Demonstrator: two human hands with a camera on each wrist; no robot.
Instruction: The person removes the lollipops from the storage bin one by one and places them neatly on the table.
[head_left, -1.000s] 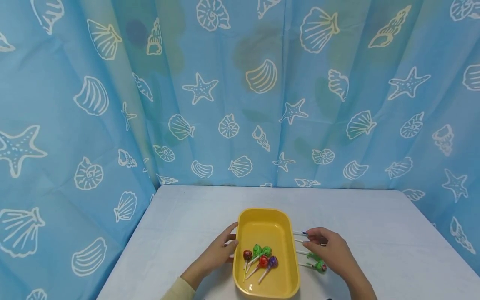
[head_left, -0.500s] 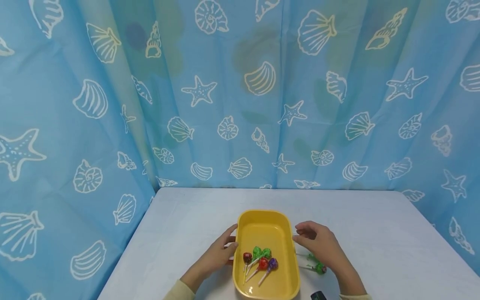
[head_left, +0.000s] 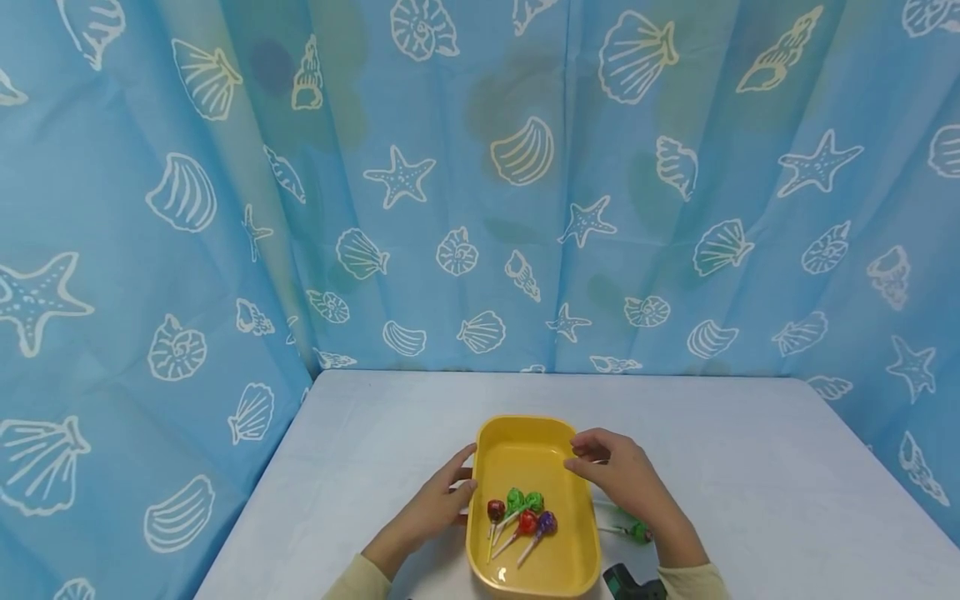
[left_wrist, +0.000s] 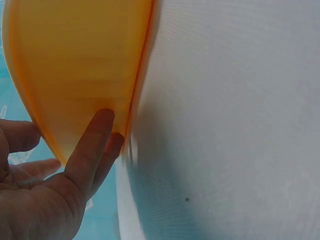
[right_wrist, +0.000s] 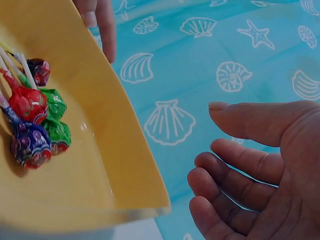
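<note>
The right hand [head_left: 618,473] has moved left, seemingly over the tray [head_left: 517,460].

- Tray [head_left: 525,460] on the table [head_left: 765,475]; curtain [head_left: 457,208] behind the table.
- Five lollipops [head_left: 527,524] in the tray's near half.
- Another lollipop [head_left: 640,532] right of the tray.
- Left hand [head_left: 431,504] at the tray's left side; right hand [head_left: 624,473] by its right rim.

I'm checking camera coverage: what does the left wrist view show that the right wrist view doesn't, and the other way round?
Only left wrist: most of the left hand, with fingers touching the outer wall of the yellow tray, and a dark speck on the white tabletop.
Only right wrist: the wrapped lollipops inside, and the right hand.
Both: the tray, left-hand fingers and the blue curtain.
</note>
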